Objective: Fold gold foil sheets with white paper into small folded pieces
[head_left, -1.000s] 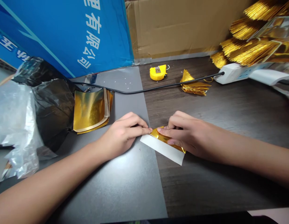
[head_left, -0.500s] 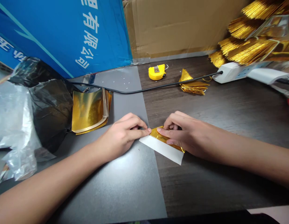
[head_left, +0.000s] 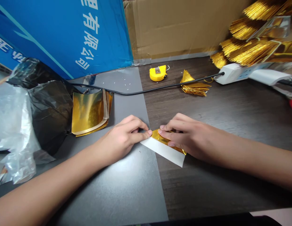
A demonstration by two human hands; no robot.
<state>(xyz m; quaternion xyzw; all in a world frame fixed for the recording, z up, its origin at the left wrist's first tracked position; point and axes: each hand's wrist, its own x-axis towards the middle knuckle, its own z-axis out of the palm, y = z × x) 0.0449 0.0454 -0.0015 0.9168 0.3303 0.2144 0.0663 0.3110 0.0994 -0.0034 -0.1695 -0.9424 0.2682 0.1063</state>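
Dark wood-grain table point(head_left: 230, 119) on the right, overlaid on the left by a smooth grey mat point(head_left: 127, 188) with a patch of glare towards the near edge. At the back, propped upright, a blue carton point(head_left: 65, 31) printed with white characters and, just beside it, a plain brown cardboard box point(head_left: 179, 28); insides of both out of view. Far left, a crumpled black bag point(head_left: 49, 110) with a clear plastic bag point(head_left: 13, 125) touching it, contents of either impossible to tell. Against the black bag, on the mat, a curled stack of gold foil sheets point(head_left: 89, 111). Across mat and wood, a black cable point(head_left: 141, 91) ending at a white power strip point(head_left: 235, 73) on the right; just behind the cable a yellow tape measure point(head_left: 158, 73), and touching the cable a small heap of folded gold pieces point(head_left: 194, 86). Top right, bundles of gold folded paper point(head_left: 249, 47) piled behind the power strip (slightly blurred, so no count). In the middle, lying flat across the seam between mat and wood, a gold foil sheet point(head_left: 160, 136), white underside showing along its near edge, gold face folded over on top. Left hand point(head_left: 123, 138) at its left corner, fingers curled together, thumb and forefinger tips pressed on the paper. Right hand point(head_left: 185, 135) over the gold fold, fingers bent and close together, tips pinning the fold down, almost meeting the left fingertips.
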